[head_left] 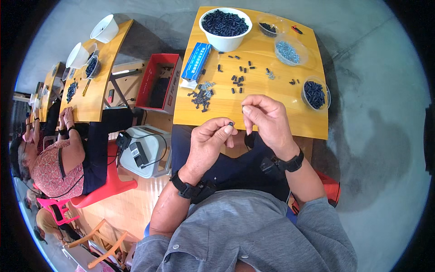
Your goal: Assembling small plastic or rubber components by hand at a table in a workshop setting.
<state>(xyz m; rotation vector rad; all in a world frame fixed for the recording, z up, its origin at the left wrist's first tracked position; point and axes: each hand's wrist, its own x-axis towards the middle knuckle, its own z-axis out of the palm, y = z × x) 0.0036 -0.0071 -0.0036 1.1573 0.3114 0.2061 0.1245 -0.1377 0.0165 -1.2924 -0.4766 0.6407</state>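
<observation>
The left hand (208, 140) pinches a tiny black plastic cylinder (231, 123) between thumb and forefinger above the yellow wooden table (272, 113), while the right hand's (267, 119) fingertips are closed, on what I cannot tell; the piece seems light, stiff and easy to drop, so it is best held by its sides.

Yellow wooden tabletop (272, 102), white bowl (225, 41) of black pieces at top centre, blue box (197, 61), red bin (158, 84) left.

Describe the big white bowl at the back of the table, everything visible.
The white bowl is round, smooth and glossy, probably plastic or ceramic. It stands upright at the far left-centre of the yellow table, heaped to the rim with small dark parts. A blue box lies close by its left side. Neither hand touches it.
</observation>
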